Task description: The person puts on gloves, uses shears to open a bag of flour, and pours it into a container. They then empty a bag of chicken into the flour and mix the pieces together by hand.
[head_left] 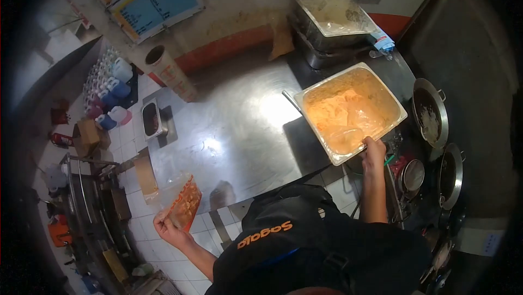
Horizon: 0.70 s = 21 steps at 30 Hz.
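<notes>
My left hand (pixel 173 230) is closed on a clear plastic bag (pixel 185 202) with orange-red contents, held in front of the table's near left edge. My right hand (pixel 373 152) grips the near rim of a rectangular metal pan (pixel 400 114). Orange powder (pixel 329 108) lies in the pan, together with a pale orange, glossy mass (pixel 346 138) near the gripped side. A metal handle (pixel 291 100) sticks out past the pan's left corner.
The steel table (pixel 234 131) carries a small metal container (pixel 154 119), a tall cylinder (pixel 170 74) and stacked metal pans (pixel 335 17). Woks (pixel 430 112) stand at right. Bottles (pixel 111 88) and a metal rack (pixel 81 186) are at left.
</notes>
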Motion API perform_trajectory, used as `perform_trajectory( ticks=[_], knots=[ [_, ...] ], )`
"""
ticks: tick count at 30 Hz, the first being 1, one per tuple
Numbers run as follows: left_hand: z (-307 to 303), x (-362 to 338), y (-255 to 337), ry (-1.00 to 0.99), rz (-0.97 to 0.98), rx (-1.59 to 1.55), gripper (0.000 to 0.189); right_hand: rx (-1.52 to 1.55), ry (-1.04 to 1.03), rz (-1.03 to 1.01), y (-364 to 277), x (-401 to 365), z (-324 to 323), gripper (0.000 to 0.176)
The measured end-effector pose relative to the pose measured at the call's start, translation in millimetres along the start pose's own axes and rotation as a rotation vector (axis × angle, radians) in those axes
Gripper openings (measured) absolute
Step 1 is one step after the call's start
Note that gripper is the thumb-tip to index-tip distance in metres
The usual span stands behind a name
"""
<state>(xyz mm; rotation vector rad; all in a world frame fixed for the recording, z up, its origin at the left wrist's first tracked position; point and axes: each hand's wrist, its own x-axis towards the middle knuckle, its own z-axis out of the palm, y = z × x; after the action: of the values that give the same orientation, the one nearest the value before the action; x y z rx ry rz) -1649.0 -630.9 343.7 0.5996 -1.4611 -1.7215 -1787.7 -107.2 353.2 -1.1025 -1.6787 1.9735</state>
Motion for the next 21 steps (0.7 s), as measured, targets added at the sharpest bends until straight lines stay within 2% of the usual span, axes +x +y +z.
perform_trajectory(
  ticks=[5,8,9,10,12,15,16,17,18,20,21],
  knots=[
    [-7,6,3,0.036,0.059,0.11,0.01,0.111,-0.279,0.145,15,-42,60,0.024],
    [-10,6,13,0.074,0.105,0.202,0.009,0.152,-0.318,0.218,39,-58,135,0.025],
    [-13,6,16,0.068,0.113,0.196,0.009,0.187,-0.35,0.238,39,-68,162,0.033],
    [-17,6,19,0.078,0.121,0.215,0.009,0.243,-0.363,0.249,70,-56,191,0.028],
    [-26,3,20,0.079,0.143,0.224,0.01,0.084,-0.254,0.262,80,-67,244,0.023],
    [-34,-2,19,0.074,0.185,0.268,0.006,-0.128,-0.161,0.105,132,-62,321,0.036],
    [-34,-7,19,0.119,0.134,0.245,0.007,-0.237,-0.131,0.034,147,-59,343,0.039],
    [-30,-12,21,0.164,0.081,0.226,0.008,-0.146,0.028,-0.026,176,-47,373,0.02],
    [-26,-16,22,0.155,0.089,0.223,0.008,-0.134,0.032,-0.025,166,-46,372,0.02],
    [-21,-27,26,0.189,0.036,0.159,0.009,0.024,-0.504,0.345,124,-47,350,0.014],
    [-17,-31,27,0.194,0.029,0.193,0.008,0.001,-0.613,0.306,104,-43,333,0.011]
  ],
)
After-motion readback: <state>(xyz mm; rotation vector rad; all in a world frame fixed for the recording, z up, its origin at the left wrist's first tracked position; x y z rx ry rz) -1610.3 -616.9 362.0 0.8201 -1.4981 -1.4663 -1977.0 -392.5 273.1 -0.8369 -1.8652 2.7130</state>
